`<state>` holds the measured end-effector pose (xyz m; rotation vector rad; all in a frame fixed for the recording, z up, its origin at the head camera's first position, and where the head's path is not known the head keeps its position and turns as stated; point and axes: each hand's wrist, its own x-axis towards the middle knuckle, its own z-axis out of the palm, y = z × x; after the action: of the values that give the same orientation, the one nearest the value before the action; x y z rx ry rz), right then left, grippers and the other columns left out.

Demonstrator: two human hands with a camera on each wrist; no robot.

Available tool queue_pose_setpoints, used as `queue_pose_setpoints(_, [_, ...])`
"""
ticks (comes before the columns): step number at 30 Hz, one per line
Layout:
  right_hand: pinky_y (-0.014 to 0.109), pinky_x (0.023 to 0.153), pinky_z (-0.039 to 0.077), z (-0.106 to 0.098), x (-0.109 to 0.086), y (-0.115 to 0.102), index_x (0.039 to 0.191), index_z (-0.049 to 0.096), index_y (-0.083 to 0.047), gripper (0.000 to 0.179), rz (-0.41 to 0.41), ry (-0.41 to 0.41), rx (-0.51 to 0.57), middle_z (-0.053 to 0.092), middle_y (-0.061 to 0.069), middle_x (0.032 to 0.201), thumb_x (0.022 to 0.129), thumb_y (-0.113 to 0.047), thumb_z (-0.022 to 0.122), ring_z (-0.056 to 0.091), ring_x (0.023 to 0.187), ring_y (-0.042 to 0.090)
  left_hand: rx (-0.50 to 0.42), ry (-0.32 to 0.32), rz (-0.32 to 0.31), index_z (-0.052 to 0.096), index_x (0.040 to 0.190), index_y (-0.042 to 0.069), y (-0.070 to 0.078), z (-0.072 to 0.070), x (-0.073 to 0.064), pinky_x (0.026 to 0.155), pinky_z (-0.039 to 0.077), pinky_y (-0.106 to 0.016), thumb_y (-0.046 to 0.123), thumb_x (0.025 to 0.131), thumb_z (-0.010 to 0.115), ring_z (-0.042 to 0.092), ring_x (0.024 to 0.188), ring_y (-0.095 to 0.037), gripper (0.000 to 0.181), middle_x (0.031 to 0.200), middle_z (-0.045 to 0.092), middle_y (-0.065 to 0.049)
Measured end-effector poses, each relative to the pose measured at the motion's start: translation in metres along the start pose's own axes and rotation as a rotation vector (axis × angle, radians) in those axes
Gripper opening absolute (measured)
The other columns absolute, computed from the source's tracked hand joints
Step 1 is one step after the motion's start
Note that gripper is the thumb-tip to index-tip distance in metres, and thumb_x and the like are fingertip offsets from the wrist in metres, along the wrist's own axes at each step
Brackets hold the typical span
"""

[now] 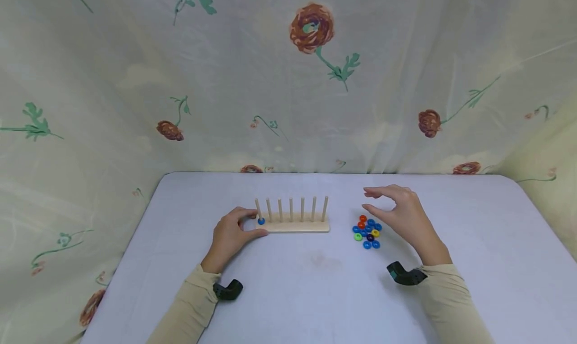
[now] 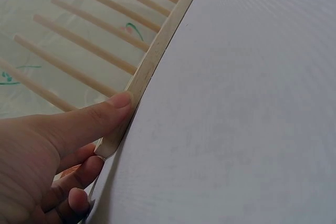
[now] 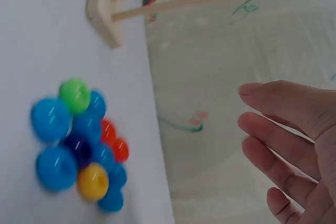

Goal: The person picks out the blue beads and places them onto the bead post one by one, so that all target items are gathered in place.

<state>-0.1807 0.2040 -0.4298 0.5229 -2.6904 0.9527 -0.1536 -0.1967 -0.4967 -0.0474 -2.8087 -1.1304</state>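
A wooden peg rack (image 1: 295, 227) with several upright pegs stands on the table. One blue bead (image 1: 261, 221) sits at the bottom of its leftmost peg. My left hand (image 1: 232, 235) grips the rack's left end, the thumb (image 2: 107, 113) lying along the front edge and other fingers behind. Holding nothing, my right hand (image 1: 410, 219) is raised beside a cluster of beads, its thumb and fingers spread apart. In that group are several blue beads (image 3: 51, 119), a green bead (image 3: 75, 96), a yellow bead (image 3: 93, 182), a dark blue bead (image 3: 77, 149) and red-orange beads (image 3: 120, 149).
The white table (image 1: 288, 294) extends in front of the rack and out to both sides. Behind its far edge hangs a pale curtain (image 1: 252, 83) with a flower print. A dark wrist device (image 1: 407, 274) is on each sleeve.
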Motion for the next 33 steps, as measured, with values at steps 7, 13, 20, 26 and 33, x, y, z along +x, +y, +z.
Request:
queue_pose_setpoints(7, [0.064,0.107,0.039,-0.009,-0.018,0.024,0.124,0.075,-0.008,0.037,0.072,-0.117,-0.009,0.077,0.014,0.116,0.088,-0.014,0.083,0.065,0.117,0.038,0.004,-0.005,-0.001,0.077,0.119,0.018,0.000,0.001,-0.001,0.059,0.035,-0.024,0.038,0.070,0.095,0.046,0.069,-0.011,0.056,0.108,0.073,0.001])
queue_pose_setpoints(13, [0.066,0.104,0.044,-0.009,-0.027,0.040,0.121,0.076,-0.008,0.032,0.137,-0.217,-0.039,0.076,0.015,0.115,0.090,-0.015,0.080,0.064,0.118,0.041,0.007,-0.010,-0.006,0.077,0.120,0.018,0.001,0.001,-0.001,0.059,0.035,-0.024,0.037,0.071,0.095,0.046,0.070,-0.012,0.056,0.108,0.073,0.000])
queue_pose_setpoints(20, [0.065,0.108,0.042,0.000,-0.030,0.050,0.123,0.075,-0.009,0.034,0.213,-0.303,-0.069,0.075,0.014,0.121,0.091,-0.019,0.079,0.060,0.126,0.042,0.013,-0.001,0.002,0.077,0.119,0.017,0.002,0.001,0.000,0.059,0.035,-0.024,0.037,0.071,0.095,0.046,0.069,-0.013,0.056,0.108,0.074,-0.001])
queue_pose_setpoints(26, [0.061,0.105,0.047,0.006,-0.031,0.050,0.119,0.077,-0.008,0.032,0.201,-0.300,-0.090,0.075,0.012,0.116,0.089,-0.018,0.081,0.064,0.119,0.038,0.009,0.003,0.002,0.077,0.120,0.018,0.002,0.002,-0.001,0.059,0.034,-0.023,0.037,0.070,0.095,0.046,0.068,-0.012,0.056,0.110,0.074,0.000])
queue_pose_setpoints(33, [0.053,0.093,0.055,0.009,-0.029,0.048,0.109,0.080,-0.010,0.022,0.188,-0.276,-0.102,0.070,0.007,0.103,0.088,-0.019,0.083,0.064,0.099,0.026,0.016,0.006,0.009,0.077,0.119,0.016,0.001,0.001,-0.001,0.057,0.033,-0.023,0.038,0.071,0.095,0.045,0.067,-0.012,0.055,0.109,0.074,-0.001])
